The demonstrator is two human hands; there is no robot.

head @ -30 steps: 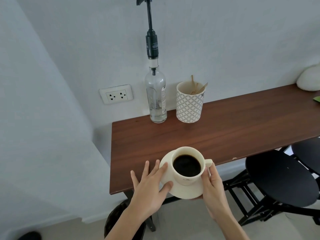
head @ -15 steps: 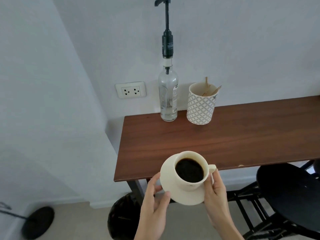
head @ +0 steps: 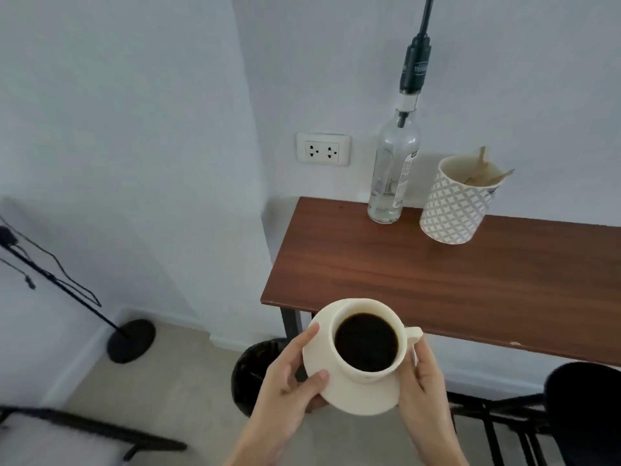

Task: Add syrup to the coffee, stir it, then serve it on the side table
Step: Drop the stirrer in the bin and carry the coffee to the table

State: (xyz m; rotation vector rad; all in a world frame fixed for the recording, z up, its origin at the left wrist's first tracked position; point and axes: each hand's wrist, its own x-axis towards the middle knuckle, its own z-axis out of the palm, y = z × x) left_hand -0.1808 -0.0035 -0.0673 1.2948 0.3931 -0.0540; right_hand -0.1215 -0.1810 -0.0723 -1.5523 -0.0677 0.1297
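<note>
Both forearms come up from the bottom edge, converging on the saucer; left hand takes its left rim, thumb on top, fingers curled beneath; right hand takes the right rim below the cup handle, thumb up along the edge; both grips closed, saucer carried level, clear of the surface.
</note>
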